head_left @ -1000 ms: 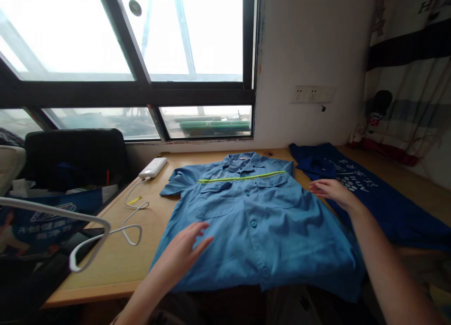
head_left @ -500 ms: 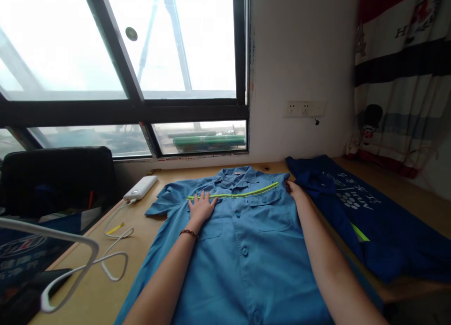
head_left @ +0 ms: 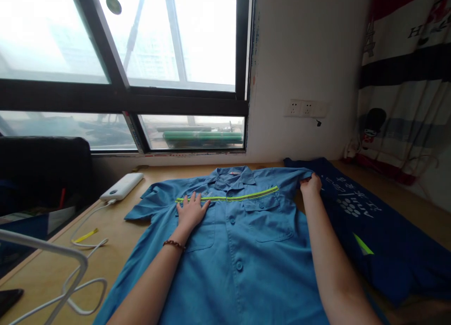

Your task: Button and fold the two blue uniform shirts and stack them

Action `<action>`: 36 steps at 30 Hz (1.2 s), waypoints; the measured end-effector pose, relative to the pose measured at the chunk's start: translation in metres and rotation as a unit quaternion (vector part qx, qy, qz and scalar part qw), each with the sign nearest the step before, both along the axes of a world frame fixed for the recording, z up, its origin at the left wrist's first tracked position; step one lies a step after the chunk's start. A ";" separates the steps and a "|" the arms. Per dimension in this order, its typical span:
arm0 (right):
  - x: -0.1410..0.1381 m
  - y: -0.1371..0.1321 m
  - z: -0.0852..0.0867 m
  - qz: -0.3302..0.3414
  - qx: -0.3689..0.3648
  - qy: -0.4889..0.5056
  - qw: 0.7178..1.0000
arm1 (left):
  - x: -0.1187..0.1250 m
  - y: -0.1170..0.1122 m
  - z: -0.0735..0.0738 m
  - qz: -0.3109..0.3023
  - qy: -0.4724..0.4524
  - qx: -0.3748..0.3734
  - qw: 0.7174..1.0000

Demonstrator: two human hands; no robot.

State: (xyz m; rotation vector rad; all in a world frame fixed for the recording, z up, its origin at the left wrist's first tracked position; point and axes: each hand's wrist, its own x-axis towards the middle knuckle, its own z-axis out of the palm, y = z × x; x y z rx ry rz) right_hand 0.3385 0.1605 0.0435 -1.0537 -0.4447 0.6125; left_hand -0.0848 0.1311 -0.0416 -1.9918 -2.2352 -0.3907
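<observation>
A blue short-sleeved work shirt (head_left: 225,264) lies front up on the table, collar toward the window, with a yellow-green stripe across its chest. My left hand (head_left: 192,211) rests flat on the chest over one end of the stripe, fingers spread. At the far right, my right hand (head_left: 311,184) pinches the edge of the shirt's right-side sleeve and holds it stretched outward. That sleeve reaches over part of a dark blue garment (head_left: 387,236) with white printing. My right fingertips are partly hidden by the hand.
A white power bank (head_left: 121,186) with a white cable (head_left: 89,280) lies on the wooden table (head_left: 120,243) at left, near a yellow strip (head_left: 86,235). A black chair (head_left: 45,174) stands beyond the left edge. Window, wall sockets (head_left: 306,108) and curtain (head_left: 405,90) are behind.
My right hand has moved outward to the right, drawing the sleeve out from beside the shirt's body. My left hand stays on the chest. The view has shifted slightly.
</observation>
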 end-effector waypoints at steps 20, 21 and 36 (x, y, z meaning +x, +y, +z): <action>-0.129 -0.057 0.065 0.386 -0.138 -0.655 0.635 | -0.001 -0.004 -0.002 -0.010 -0.016 0.024 1.000; -0.128 -0.055 0.064 0.378 -0.138 -0.660 0.635 | -0.001 -0.004 -0.002 -0.009 -0.016 0.023 1.000; -0.059 -0.023 0.015 0.411 -0.527 -0.575 0.472 | 0.001 -0.006 0.002 -0.001 -0.013 0.006 1.000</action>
